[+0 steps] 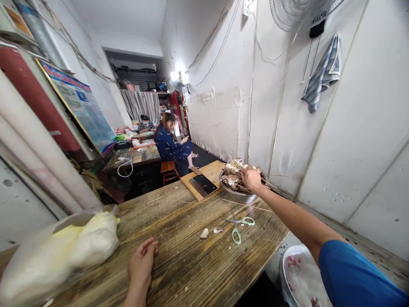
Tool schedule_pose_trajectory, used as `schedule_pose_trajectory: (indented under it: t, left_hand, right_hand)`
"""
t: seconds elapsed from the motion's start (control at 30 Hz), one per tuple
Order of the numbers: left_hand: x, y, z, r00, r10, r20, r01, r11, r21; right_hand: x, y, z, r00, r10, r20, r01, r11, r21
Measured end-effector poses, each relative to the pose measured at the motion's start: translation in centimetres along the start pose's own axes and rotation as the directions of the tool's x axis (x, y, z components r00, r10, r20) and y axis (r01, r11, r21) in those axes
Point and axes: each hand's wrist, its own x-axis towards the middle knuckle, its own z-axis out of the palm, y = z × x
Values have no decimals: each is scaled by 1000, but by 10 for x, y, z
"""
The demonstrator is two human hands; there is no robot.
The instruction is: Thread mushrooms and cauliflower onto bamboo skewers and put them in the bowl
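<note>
"At the far right of the wooden table [179, 260], what worries you?"

"Mostly the metal bowl [240, 197]. Mushrooms [230, 181] are heaped above its rim with thin sticks jutting out, and the right hand [251, 179] is in among them. One snagged stick could drag a piece over the side."

"Is that hand gripping anything?"

"Its fingers are drawn together at the heap, but the tips are hidden, so I can't tell."

"And the left hand [142, 259]?"

"Near the front, fingers loosely bent, nothing visible in them (so it isn't steadying the bowl). A hard tug could make the bowl slide."

"Into what?"

"Possibly the cleaver [204, 185], lying on the cutting board [214, 169] just beside it. Also, the scissors [237, 222] lie with blades parted; a low, careless sweep of the forearm might catch them. The loose skewer [246, 205] between scissors and bowl could roll or prick someone."
</note>
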Motion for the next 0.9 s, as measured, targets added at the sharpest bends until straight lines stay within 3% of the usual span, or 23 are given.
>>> schedule_pose_trajectory:
  t: [0.1,0.27,0.37,0.47,0.53,0.6,0.77,0.9]
  left_hand:
    - [0,0,0,1000,24,7,-24,1000,7]
    - [-8,8,2,1000,20,-16,-19,999,43]
    - [-14,13,5,999,50,-18,-49,998,39]
    - [-16,15,6,998,58,-13,-57,997,55]
    - [-17,16,5,998,55,-5,-54,996,75]
    - [-17,16,4,998,56,14,-57,994,95]
    - [-17,15,3,995,92,39,-97,982,164]
    - [-18,13,3,991,124,53,-133,967,218]
  right_hand:
    - [-1,-1,-10,1000,-13,13,14,999,-39]
    - [-26,-11,-49,991,-131,-8,130,991,-38]
    - [-60,-23,-58,939,-337,-69,341,939,54]
    - [-100,-28,-40,854,-510,99,487,852,192]
    - [-125,-25,-19,815,-511,275,441,853,277]
    - [-145,-21,0,814,-468,343,369,874,317]
    - [-179,-21,15,854,-475,211,367,839,401]
    - [-184,-27,15,903,-390,181,329,897,295]
